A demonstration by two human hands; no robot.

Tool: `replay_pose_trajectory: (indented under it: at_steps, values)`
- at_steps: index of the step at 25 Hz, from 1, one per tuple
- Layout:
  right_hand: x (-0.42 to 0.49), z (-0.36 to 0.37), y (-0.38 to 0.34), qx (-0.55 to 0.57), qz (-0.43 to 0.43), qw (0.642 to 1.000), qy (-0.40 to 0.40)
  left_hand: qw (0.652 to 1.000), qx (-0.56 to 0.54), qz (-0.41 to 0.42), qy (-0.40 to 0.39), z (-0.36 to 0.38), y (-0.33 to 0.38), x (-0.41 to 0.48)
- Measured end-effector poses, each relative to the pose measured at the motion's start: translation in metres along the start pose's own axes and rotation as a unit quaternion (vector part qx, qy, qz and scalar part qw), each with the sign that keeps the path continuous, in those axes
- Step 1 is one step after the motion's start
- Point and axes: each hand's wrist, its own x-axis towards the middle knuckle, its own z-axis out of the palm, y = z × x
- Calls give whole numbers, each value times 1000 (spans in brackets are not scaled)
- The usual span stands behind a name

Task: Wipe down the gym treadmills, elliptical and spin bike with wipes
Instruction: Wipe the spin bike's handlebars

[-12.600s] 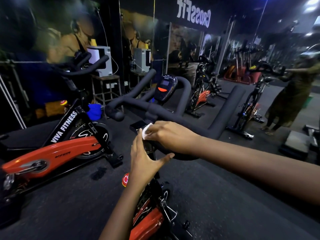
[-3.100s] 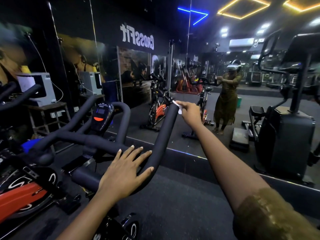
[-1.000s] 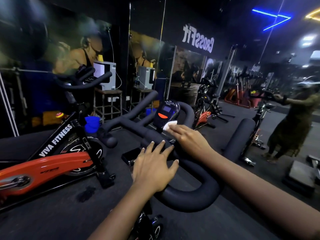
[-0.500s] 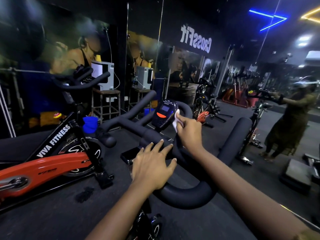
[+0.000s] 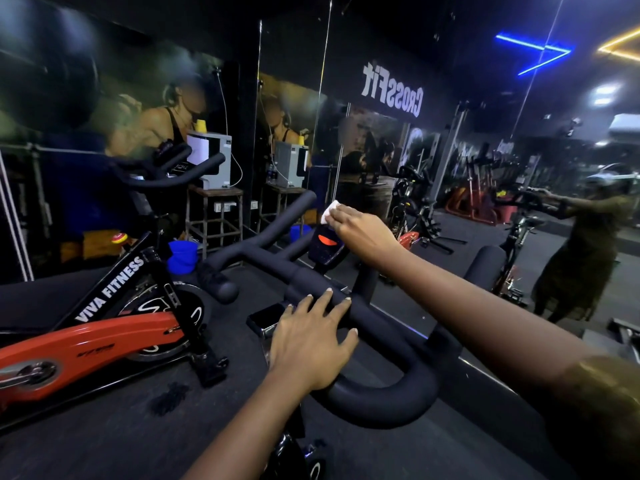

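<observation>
Right hand [image 5: 360,230] pinches a white wipe [image 5: 329,211] against the top edge of the spin bike's console [image 5: 323,251]. Left hand [image 5: 311,344] lies on the handlebar [image 5: 381,405], fingers spread and straight.

Risk: a wet wipe dragged over the display may seep moisture in, and hard pressure may tilt the mount.

The hand hides the console top. Bike frame cut off below. Light dim.
</observation>
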Motion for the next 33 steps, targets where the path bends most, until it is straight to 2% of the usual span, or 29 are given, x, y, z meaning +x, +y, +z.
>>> replay_pose_trajectory:
  at_steps: [1, 4, 8, 10, 12, 13, 15, 17, 20, 23, 25, 29, 31, 33]
  values:
    - [-5, 1, -2, -21, -19, 1000, 0, 1000, 0, 0, 2, 0, 0, 0]
    - [-29, 14, -6, -58, -74, 988, 124, 1000, -1, 3, 4, 1, -1, 1]
    - [-53, 20, 0, 34, -133, 986, 95, 1000, -8, -5, 4, 2, 0, 1]
    - [-36, 8, 11, 57, -95, 987, 118, 1000, -15, -6, 9, 1, 0, 1]
    - [-10, -3, 18, 44, -18, 995, 83, 1000, -17, -3, 7, 1, 0, 1]
    - [1, -1, 17, 9, -9, 998, 57, 1000, -16, -2, 4, 1, 0, 1]
    - [14, 13, 4, 11, -36, 999, 34, 1000, -12, 1, 2, 1, -1, 1]
    - [11, 17, -12, 27, -77, 996, -32, 1000, -10, 3, 7, 1, -1, 1]
    - [-10, 30, -12, 7, -182, 983, 22, 1000, -6, 1, 5, 2, 0, 1]
    - [-37, 28, 2, -33, -225, 973, 44, 1000, 0, -1, -1, 2, 0, 1]
    - [-54, 25, 17, -36, -260, 961, 88, 1000, -3, 0, 1, 3, -1, 1]
    - [-52, 9, 31, -21, -215, 963, 160, 1000, -11, -3, 4, 3, 0, 2]
    - [-36, 16, 15, -1, -238, 963, 130, 1000, -10, 0, 4, 4, 0, 2]
    - [-18, 28, -1, 25, -262, 963, 62, 1000, -2, 4, 11, 4, -2, 2]
